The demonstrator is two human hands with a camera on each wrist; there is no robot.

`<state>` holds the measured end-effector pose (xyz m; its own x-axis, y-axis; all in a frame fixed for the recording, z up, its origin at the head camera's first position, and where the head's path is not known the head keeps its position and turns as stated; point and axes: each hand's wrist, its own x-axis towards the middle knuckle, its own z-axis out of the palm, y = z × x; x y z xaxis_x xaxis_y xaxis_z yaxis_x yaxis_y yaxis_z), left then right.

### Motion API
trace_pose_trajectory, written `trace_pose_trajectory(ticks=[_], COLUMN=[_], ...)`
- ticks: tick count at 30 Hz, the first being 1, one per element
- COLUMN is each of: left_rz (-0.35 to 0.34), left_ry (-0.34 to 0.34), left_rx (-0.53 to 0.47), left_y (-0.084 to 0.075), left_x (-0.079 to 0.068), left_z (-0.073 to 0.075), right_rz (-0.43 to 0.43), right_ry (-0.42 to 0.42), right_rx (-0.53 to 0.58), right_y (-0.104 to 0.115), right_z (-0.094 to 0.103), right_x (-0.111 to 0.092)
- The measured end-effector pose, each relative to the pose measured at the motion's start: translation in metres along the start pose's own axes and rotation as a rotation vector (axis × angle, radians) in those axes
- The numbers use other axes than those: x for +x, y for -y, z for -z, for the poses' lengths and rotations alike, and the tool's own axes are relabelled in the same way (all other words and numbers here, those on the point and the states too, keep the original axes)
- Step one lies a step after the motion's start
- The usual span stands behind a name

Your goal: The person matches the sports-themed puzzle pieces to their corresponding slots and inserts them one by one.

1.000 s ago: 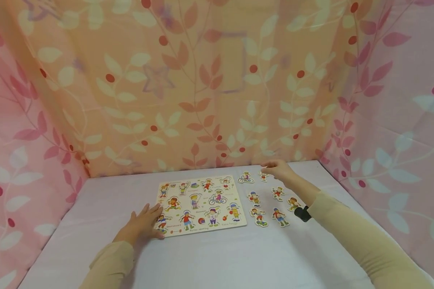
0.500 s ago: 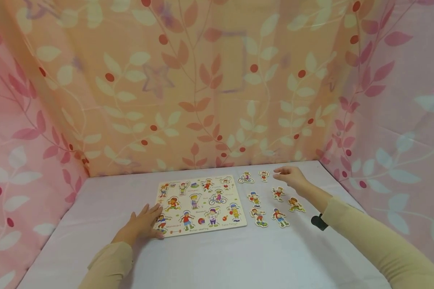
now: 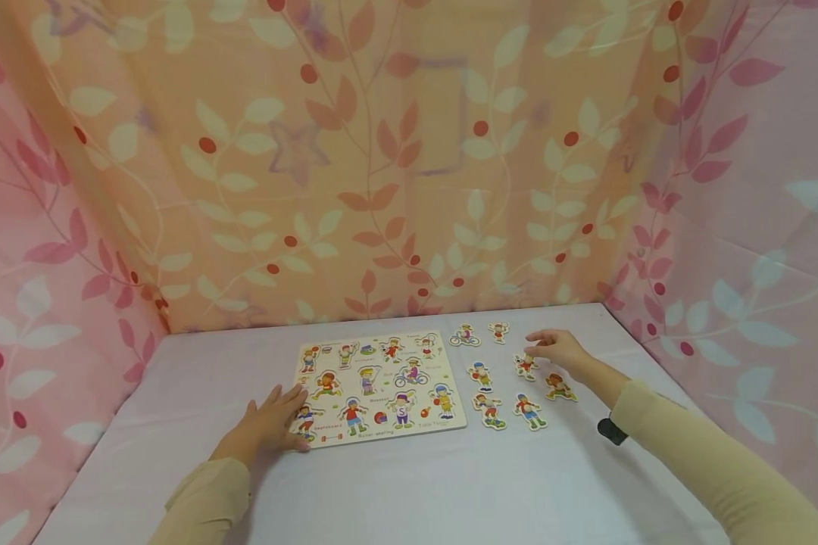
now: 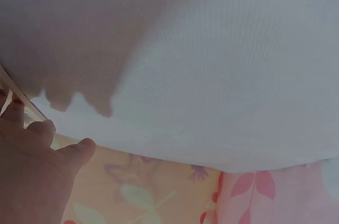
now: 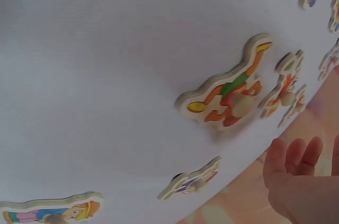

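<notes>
we're likely choosing a piece: left hand (image 3: 271, 418) spread on cream rectangular wooden board (image 3: 423, 395), loose right hand (image 3: 562, 354) should pinch red-shirted wooden figure (image 3: 526, 369).

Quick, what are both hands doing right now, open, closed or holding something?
Left hand: open, resting on the left edge of the puzzle board.
Right hand: open, close to the soccer piece, no piece visible in its fingers.

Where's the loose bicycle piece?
In the head view, the bicycle piece lies just right of the puzzle board, by its far corner, left of a figure piece.
</notes>
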<state>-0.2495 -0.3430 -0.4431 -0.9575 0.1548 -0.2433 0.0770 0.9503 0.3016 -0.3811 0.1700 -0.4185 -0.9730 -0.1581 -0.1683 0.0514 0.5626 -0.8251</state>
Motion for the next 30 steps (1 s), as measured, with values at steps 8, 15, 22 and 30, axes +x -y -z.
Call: trace_pose_trajectory(ticks=[8,15,22,30], left_rz=[-0.005,-0.009,-0.001,0.004], left_ry=[0.001,-0.003,0.003,0.002], left_rx=[-0.02,-0.022,-0.027,-0.034], left_y=[0.0,0.001,0.0,-0.001], left_x=[-0.001,-0.001,-0.001,0.0], left_z=[0.0,0.0,0.001,0.0], right_rz=[-0.027,-0.074,-0.106,-0.171], right_ry=[0.025,0.069,0.034,-0.013], right_rx=[-0.056,0.029,0.021,0.005], right_y=[-0.026,-0.044,-0.044,-0.045], right_z=[0.002,0.0,-0.005,-0.009], right_x=[0.013,0.027,0.032,0.036])
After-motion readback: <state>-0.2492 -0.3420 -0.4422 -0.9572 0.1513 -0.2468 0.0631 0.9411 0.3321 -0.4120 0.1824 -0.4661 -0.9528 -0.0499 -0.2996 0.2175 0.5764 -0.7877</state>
